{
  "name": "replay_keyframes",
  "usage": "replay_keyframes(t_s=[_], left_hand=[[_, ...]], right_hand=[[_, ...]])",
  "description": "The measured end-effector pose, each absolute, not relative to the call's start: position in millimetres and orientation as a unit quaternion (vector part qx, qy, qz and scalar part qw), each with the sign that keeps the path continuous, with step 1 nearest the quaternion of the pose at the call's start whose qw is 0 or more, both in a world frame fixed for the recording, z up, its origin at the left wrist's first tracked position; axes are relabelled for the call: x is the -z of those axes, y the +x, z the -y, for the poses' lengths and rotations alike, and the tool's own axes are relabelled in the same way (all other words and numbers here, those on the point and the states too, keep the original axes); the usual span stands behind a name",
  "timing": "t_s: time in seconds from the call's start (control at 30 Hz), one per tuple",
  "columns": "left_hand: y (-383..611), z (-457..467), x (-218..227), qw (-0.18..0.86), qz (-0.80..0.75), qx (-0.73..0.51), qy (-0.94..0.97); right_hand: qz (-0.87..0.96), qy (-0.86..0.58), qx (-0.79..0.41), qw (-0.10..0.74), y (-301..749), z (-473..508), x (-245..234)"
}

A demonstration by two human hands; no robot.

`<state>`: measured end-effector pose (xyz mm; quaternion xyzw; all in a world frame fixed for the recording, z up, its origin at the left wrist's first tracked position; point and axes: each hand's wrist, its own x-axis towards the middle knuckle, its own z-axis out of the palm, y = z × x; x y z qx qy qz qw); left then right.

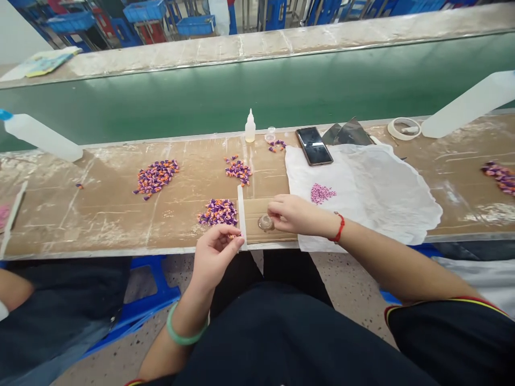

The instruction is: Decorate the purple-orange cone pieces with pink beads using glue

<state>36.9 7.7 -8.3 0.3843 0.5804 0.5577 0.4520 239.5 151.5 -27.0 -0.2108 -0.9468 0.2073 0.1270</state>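
My left hand (215, 254) is pinched round a small orange-and-pink piece (233, 236) near the table's front edge. Just beyond it lies a pile of small purple, pink and orange pieces (218, 212). My right hand (287, 213) has its fingers closed at the rim of a small clear dish (265, 222); anything between the fingertips is too small or hidden to name. Under the dish is a piece of cardboard (257, 206), with a white strip (242, 214) along its left side. Tiny pink parts (322, 193) lie on a white cloth (362, 171) to the right.
Behind my hands stand a dropper bottle (250, 128) and a phone (314, 146). More colourful piles (156, 177) lie leftward. A tape roll (404, 128) and large white bottles (44, 136) line the back. A green partition (201, 102) rises beyond. A co-worker's arm (14, 289) is at left.
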Motion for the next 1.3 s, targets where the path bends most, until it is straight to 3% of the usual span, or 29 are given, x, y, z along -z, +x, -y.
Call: replay_keyframes(t_s=[0.23, 0.47, 0.63, 0.8, 0.9, 1.03, 1.3], left_hand=[[32, -7, 13, 0.477, -0.584, -0.520, 0.400], [29, -9, 16, 0.491, -0.574, -0.536, 0.378], [31, -8, 16, 0.512, -0.546, -0.561, 0.354], [40, -9, 7, 0.546, -0.482, -0.595, 0.340], [48, -9, -1, 0.545, -0.457, -0.613, 0.344], [55, -7, -11, 0.516, -0.450, -0.638, 0.353], [62, -1, -20, 0.461, -0.448, -0.646, 0.411]], right_hand=[[0.968, -0.187, -0.163, 0.031, 226, -160, 22], [0.963, -0.190, -0.188, 0.013, 221, -163, 18], [0.938, -0.215, -0.266, 0.048, 228, -157, 1], [0.740, -0.258, -0.606, 0.136, 232, -131, -14], [0.640, -0.248, -0.708, 0.166, 229, -113, -20], [0.610, -0.238, -0.731, 0.193, 225, -97, -29], [0.678, -0.279, -0.635, 0.243, 227, -83, -38]])
